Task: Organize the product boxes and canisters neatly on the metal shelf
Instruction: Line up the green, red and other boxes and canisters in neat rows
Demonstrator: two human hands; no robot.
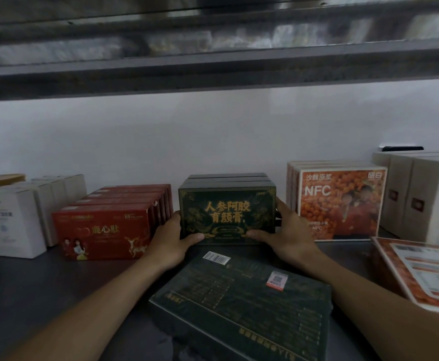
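A dark green box with gold lettering [227, 209] stands upright at the middle of the metal shelf [31, 277], at the front of a short row of like boxes. My left hand [170, 239] grips its lower left corner and my right hand [283, 230] grips its lower right side. Another dark green box [242, 306] lies flat, back face up, close in front between my forearms.
Left of the green row stand several red boxes [104, 230] and white boxes [12, 220]. To the right stand orange NFC boxes [340, 204] and cream boxes [421, 201]. An orange box [421, 272] lies flat at the right edge. An upper shelf [213, 63] hangs overhead.
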